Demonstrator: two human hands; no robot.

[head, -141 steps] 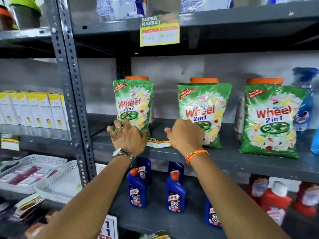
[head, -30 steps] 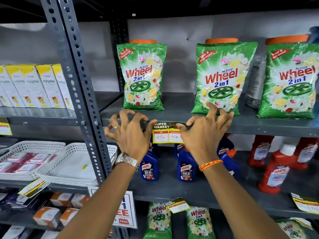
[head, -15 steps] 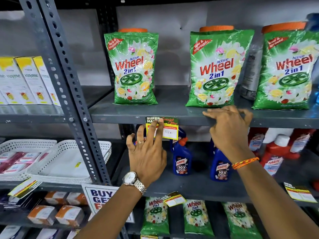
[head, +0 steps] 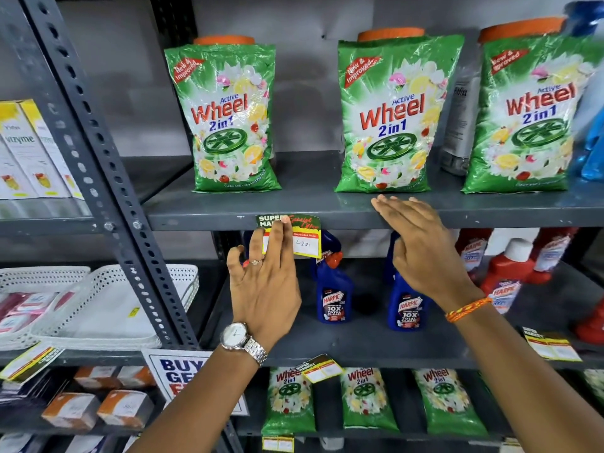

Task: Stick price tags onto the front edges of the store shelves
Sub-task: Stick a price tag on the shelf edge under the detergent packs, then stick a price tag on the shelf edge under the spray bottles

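Note:
A green and yellow price tag (head: pixel 305 238) hangs from the front edge of the grey shelf (head: pixel 202 220) that carries the green Wheel detergent bags (head: pixel 228 119). My left hand (head: pixel 264 279) is flat against the tag's left half, fingers pointing up and pressing it to the edge. My right hand (head: pixel 421 243) hovers flat to the right of the tag, fingers spread just above the shelf edge, holding nothing. More tags sit on the shelf below, one tag (head: pixel 322 367) near the middle and another tag (head: pixel 549 346) at the right.
Blue Harpic bottles (head: pixel 335 295) and red bottles (head: pixel 500 276) stand on the shelf under the tag. A perforated grey upright (head: pixel 108 178) divides the racks. White baskets (head: pixel 108 308) and Vizyme boxes (head: pixel 29 155) fill the left rack. A blue "BUY" sign (head: pixel 179 371) hangs low.
Both hands came off the tag's sides. My left hand moved onto the tag's face and presses it; my right hand slid right along the shelf edge and lifted slightly off it.

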